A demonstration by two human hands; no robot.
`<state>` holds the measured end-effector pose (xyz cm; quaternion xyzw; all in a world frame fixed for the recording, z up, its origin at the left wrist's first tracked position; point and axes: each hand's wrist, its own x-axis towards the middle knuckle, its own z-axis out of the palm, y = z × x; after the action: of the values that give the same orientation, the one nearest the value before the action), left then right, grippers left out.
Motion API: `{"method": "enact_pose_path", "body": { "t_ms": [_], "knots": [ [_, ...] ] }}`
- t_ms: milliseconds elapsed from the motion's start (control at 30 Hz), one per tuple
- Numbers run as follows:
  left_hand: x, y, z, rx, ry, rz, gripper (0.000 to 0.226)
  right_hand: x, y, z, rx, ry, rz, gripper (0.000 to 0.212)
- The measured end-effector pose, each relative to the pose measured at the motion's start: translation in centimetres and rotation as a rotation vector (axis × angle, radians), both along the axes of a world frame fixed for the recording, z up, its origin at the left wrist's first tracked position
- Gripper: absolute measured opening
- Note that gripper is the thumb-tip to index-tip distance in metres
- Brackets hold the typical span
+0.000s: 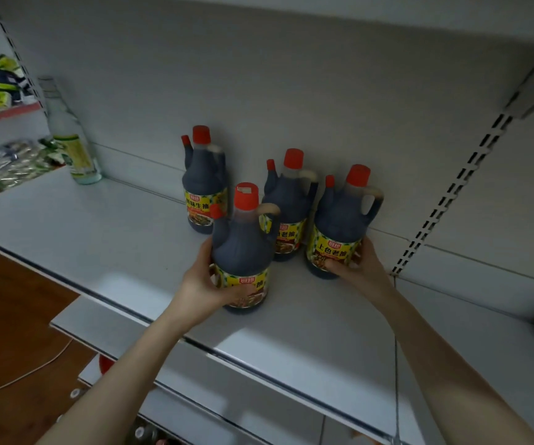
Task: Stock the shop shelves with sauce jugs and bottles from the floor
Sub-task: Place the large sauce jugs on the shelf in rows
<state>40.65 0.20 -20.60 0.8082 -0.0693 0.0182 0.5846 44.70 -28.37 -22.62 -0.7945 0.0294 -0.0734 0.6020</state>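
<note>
1. Found left hand [206,284] curled round front jug [241,248], upright on shelf [114,232].
2. Found right hand [357,264] gripping right jug [339,220], upright slightly further back.
3. Judged a careless shove rearward liable to topple middle jug [286,203] or rear jug [203,181], both crowded close behind.

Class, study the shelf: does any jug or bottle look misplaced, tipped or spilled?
Nothing spilled or tipped. The front jug, in the left hand, stands ahead of the back three; the right hand holds the rightmost jug. A clear bottle stands alone at the shelf's left.
</note>
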Motion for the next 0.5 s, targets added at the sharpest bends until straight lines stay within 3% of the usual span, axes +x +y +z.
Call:
{"method": "enact_pose_path", "body": {
  "t_ms": [133,267,500],
  "knots": [
    [0.1,0.0,-0.1,0.003,0.014,0.002,0.089,0.0,0.9,-1.5,-0.004,-0.036,-0.144,0.077],
    [0.1,0.1,-0.1,-0.01,0.03,-0.011,0.101,-0.1,2.2,-1.5,-0.066,-0.101,-0.219,0.065],
    [0.1,0.1,-0.1,-0.025,0.031,-0.016,0.1,0.3,2.5,-1.7,-0.082,-0.13,-0.162,0.059]
  ]
}}
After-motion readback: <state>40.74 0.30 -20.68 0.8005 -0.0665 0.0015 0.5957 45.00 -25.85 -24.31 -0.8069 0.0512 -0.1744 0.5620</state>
